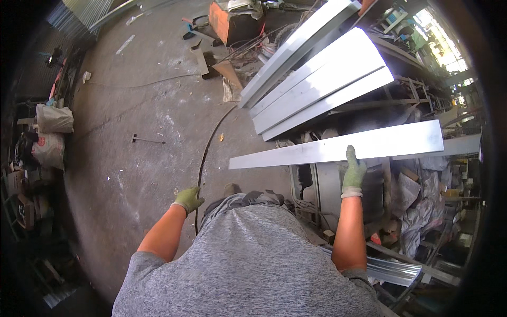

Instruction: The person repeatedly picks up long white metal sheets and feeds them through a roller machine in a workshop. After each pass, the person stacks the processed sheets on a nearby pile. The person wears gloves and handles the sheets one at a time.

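Observation:
My right hand (354, 173), in a green work glove, grips the near edge of a long silvery sheet-metal panel (369, 141). One gloved digit lies on its upper face; the other fingers are partly hidden. The panel tapers in view toward the left, in front of my body. On the left, my left hand (188, 200), also gloved in green, is held low with fingers apart and nothing visible in it. A dark cable (208, 140) on the floor passes behind that hand. Beyond the held panel, more silvery metal panels (327, 76) lean side by side.
An orange box (226, 24) sits at the far side amid scrap. A T-shaped tool (148, 139) lies on the concrete floor (132, 174). White sacks (53, 134) stand at the left. Corrugated metal (393, 270), plastic sheeting (422, 211) and racks crowd the right.

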`<move>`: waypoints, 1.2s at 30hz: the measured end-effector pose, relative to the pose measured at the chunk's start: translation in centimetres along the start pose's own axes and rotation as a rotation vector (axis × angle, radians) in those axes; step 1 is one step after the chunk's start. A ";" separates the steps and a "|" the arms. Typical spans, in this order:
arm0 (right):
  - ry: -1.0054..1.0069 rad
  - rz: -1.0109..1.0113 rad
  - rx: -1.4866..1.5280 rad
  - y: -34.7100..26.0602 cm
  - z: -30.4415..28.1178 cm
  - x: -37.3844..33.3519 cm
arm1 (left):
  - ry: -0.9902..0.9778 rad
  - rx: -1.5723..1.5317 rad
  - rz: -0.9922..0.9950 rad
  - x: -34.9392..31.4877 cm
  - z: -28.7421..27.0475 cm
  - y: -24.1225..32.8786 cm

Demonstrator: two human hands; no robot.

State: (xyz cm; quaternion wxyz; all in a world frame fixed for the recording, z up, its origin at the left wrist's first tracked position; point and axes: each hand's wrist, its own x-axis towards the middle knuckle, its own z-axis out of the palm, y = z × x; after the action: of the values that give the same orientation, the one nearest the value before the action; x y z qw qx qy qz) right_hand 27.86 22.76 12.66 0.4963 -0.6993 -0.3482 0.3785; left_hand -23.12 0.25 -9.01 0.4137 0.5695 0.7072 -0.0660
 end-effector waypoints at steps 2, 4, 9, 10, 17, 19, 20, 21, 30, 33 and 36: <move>-0.008 0.031 -0.033 0.7 0.7 1.4 | -0.002 0.024 -0.050 -0.8 0.8 -2.0; 0.034 0.000 -0.021 1.6 1.7 3.2 | -0.011 -0.121 -0.129 -1.1 2.0 -3.7; -0.053 0.038 -0.103 3.7 2.9 8.5 | -0.003 -0.285 -0.268 -1.7 5.6 -5.5; -0.067 0.039 -0.105 4.5 3.5 9.6 | -0.004 -0.318 -0.296 -1.9 6.1 -5.4; -0.104 0.090 -0.021 9.7 6.8 16.3 | 0.085 -0.527 -0.472 -3.5 7.1 -1.9; -0.119 0.112 -0.018 10.6 7.3 18.0 | 0.130 -0.598 -0.483 -3.7 6.6 0.0; -0.132 0.131 -0.036 10.9 7.5 19.1 | 0.141 -0.622 -0.498 -3.6 6.4 1.0; -0.143 0.149 -0.057 11.1 7.6 20.0 | 0.137 -0.634 -0.500 -3.5 6.0 1.9; -0.131 0.143 -0.034 14.1 8.0 25.0 | 0.154 -0.726 -0.546 -2.0 2.5 8.5; -0.095 0.061 0.016 15.0 8.5 25.9 | 0.149 -0.721 -0.532 -1.5 1.8 9.8; -0.147 0.210 -0.047 15.7 8.5 26.9 | 0.153 -0.589 -0.508 -0.8 1.2 10.1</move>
State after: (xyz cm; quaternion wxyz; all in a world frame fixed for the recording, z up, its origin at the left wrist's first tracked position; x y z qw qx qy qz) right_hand 34.84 45.48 -9.22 0.4106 -0.7137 -0.3172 0.4705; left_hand -13.76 2.40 -5.42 0.4759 0.2366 0.8431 0.0820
